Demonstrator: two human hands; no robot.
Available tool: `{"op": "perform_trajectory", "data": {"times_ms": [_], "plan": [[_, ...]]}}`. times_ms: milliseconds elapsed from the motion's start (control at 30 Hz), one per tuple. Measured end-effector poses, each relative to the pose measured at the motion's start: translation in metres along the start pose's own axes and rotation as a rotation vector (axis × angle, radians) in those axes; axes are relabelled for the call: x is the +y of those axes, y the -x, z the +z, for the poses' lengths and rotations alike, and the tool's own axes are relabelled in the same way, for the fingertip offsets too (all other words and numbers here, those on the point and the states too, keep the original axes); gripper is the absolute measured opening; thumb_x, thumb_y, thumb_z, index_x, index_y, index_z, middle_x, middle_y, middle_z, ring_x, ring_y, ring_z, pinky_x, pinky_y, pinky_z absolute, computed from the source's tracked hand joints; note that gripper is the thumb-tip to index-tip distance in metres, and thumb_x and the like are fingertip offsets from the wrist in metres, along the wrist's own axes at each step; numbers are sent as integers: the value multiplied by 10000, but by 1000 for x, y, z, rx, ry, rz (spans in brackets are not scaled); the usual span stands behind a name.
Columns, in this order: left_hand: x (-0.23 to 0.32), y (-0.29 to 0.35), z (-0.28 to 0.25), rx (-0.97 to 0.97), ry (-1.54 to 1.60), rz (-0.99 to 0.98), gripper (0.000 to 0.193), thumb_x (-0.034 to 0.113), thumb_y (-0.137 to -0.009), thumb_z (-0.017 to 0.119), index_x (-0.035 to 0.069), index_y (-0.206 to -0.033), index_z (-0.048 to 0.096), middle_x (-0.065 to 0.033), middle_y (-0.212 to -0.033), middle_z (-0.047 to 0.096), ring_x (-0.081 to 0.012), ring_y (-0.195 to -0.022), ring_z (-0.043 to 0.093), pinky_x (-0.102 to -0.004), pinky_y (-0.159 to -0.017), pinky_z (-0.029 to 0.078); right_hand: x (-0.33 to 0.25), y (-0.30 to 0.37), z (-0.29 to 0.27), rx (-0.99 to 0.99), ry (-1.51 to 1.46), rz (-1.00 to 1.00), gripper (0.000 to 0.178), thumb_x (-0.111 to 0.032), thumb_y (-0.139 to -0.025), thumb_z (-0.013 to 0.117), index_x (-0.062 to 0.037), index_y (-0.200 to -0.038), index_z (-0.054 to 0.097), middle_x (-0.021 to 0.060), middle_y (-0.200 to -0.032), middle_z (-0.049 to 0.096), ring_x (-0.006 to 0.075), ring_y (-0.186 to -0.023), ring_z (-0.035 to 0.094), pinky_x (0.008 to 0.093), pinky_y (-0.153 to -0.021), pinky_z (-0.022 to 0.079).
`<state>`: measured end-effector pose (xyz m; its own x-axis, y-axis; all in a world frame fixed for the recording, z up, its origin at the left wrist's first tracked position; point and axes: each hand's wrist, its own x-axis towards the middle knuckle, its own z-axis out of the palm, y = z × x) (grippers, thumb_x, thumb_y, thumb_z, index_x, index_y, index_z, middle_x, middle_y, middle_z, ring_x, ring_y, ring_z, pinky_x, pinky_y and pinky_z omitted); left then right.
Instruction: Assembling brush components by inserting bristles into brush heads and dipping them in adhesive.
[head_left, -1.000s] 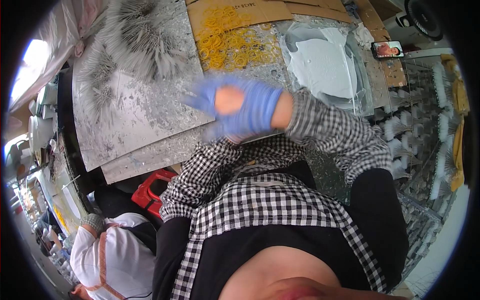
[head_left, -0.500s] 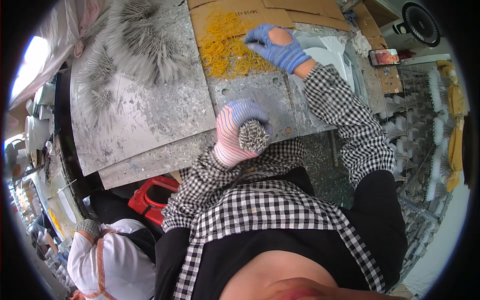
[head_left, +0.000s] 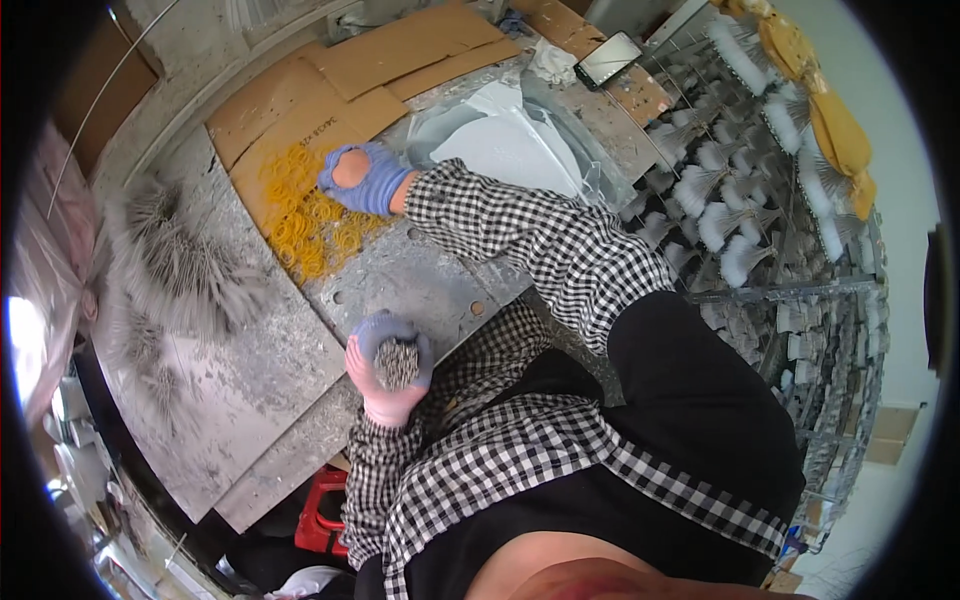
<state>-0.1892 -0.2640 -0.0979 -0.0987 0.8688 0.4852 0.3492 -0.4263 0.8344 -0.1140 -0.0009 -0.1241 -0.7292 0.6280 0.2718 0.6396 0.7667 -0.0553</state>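
Note:
My left hand (head_left: 362, 365), in a striped glove, is wrapped round an upright bundle of thin rods (head_left: 397, 364) at the table's near edge. The bundle's packed silvery ends face up, and its lower part is hidden. My right hand (head_left: 368, 180), in a blue glove with a hole over its back, is at the right side of a heap of yellow rubber bands (head_left: 305, 225). Its fingers are bent together and point down at the bands. Whether a band is between the fingertips I cannot make out.
Bundles of fine grey bristles (head_left: 185, 265) lie on the metal sheet at left. Behind the bands are cardboard sheets (head_left: 410, 50). A clear-wrapped white round thing (head_left: 510, 145) lies beyond my right sleeve, near a phone (head_left: 608, 60). Racks of white-ended bristle bunches (head_left: 715, 195) stand at right.
The view has turned, shifting the table to the left. My right hand is now lower against the rubber bands, its fingers bent. My left hand still holds the rod bundle.

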Motion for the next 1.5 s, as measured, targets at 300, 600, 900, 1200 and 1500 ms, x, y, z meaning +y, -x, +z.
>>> {"op": "perform_trajectory", "data": {"times_ms": [300, 600, 900, 1200, 1500], "plan": [[-20, 6, -13, 133, 231, -159, 162, -43, -827, 691, 32, -920, 580, -129, -930, 701, -218, -873, 669, -365, -844, 541, -39, 38, -63, 107, -453, -28, 219, -274, -902, 604, -108, -995, 713, 133, -966, 675, 299, -926, 664, 443, -825, 536], [9, -13, -40, 279, -84, -352, 115, 9, -854, 716, 7, -952, 655, -90, -929, 704, -179, -820, 658, -320, -790, 547, -98, 115, -105, 42, -879, -90, 183, -202, -920, 610, -40, -1004, 630, 143, -939, 624, 310, -881, 623, 422, -811, 501], [-3, -7, -41, 245, 36, -325, 182, 36, -806, 773, 24, -956, 670, -49, -877, 688, -159, -807, 659, -303, -764, 534, -109, 139, -136, -344, -1610, -69, 235, -233, -979, 567, -74, -1113, 676, 65, -888, 695, 135, -733, 676, 296, -651, 552], [37, -16, -50, -58, 118, -627, 499, 182, -809, 814, 6, -1224, 601, -96, -1143, 662, -195, -1031, 645, -361, -931, 507, -85, 135, -150, -165, -1789, 163, 573, -263, -854, 778, -54, -1355, 593, 116, -1179, 686, 194, -999, 678, 339, -929, 544], [63, -25, -10, -422, -617, 94, 397, 252, -647, 809, 66, -950, 632, -132, -742, 660, -395, -753, 639, -442, -795, 506, -60, 95, -141, -152, -547, 173, 672, -504, -779, 752, 26, -1179, 645, 211, -1039, 711, 277, -875, 717, 390, -800, 571]]}}
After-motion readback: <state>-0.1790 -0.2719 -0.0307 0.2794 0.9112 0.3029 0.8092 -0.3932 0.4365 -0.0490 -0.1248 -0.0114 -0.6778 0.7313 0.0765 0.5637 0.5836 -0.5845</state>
